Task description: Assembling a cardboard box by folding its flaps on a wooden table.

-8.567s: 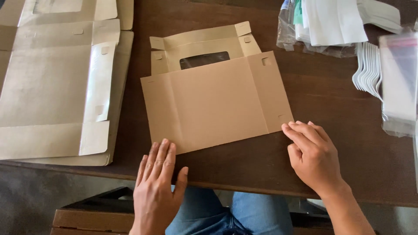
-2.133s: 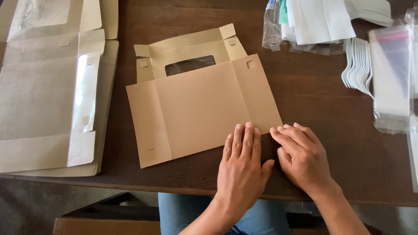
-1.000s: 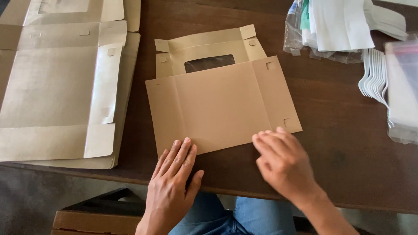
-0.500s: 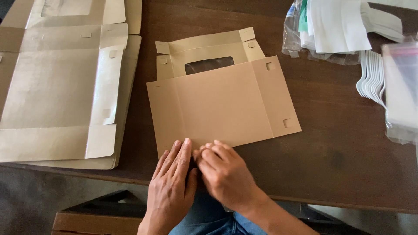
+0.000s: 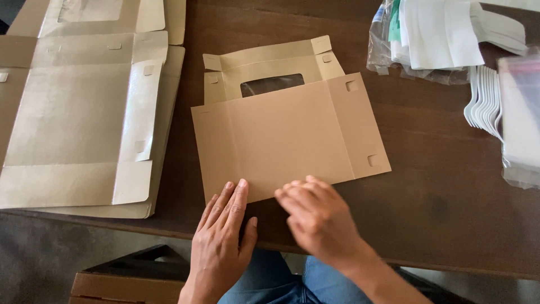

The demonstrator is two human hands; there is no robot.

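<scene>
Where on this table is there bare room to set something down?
Bare wood shows right of the folded box blank, before the white spoons, and in the narrow strip between it and the flat blank stack. The near edge holds the left hand and right hand.

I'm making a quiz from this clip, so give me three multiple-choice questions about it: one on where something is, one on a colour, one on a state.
1. Where does the stack of flat box blanks lie?
A. left of the folded box
B. right of it
C. on top of it

2. What colour are the plastic utensils?
A. black
B. white
C. red

3. How does the folded box lie?
A. upright
B. flat on the table
C. lifted

Key: 1 A, beside its left edge. 2 B, white handles at right. 3 B, left hand and right hand are at its near edge on the table.
</scene>
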